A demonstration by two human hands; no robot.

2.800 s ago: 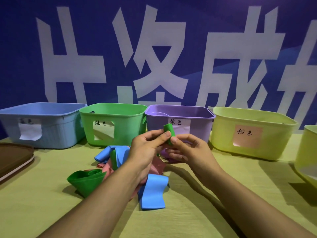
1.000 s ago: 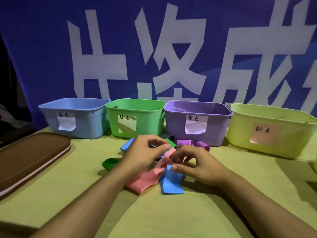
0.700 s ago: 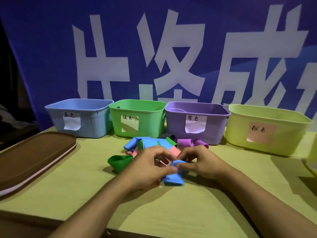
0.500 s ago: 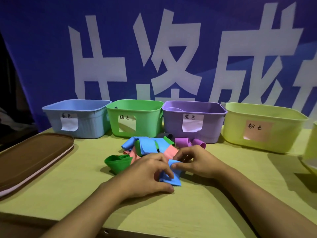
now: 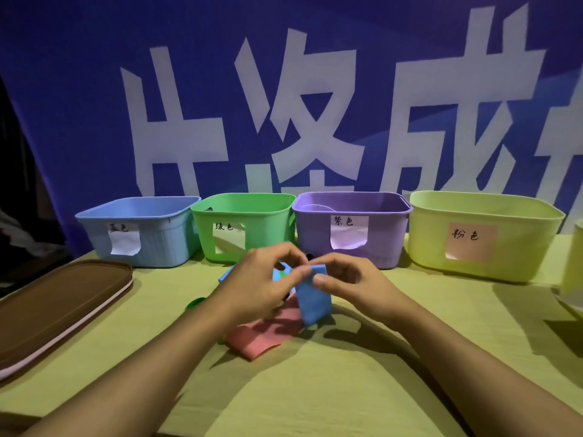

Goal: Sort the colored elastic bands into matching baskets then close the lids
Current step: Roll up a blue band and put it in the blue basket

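While both hands pinched it: blue band (image 5: 312, 298) hung above the counter (image 5: 315, 389).
Left grip (image 5: 258, 285): holding the band's top edge.
Right grip (image 5: 350, 283): same.
Pink band (image 5: 265, 334): on counter.
Baskets: blue basket (image 5: 142, 230), green basket (image 5: 243, 225), purple basket (image 5: 353, 225), yellow-green basket (image 5: 482, 234); contents hidden.
Brown lid (image 5: 53, 307): left.

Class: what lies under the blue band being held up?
Under the blue band, pinched by the left hand and right hand, lies a pink band. The hands hide the remaining pile.
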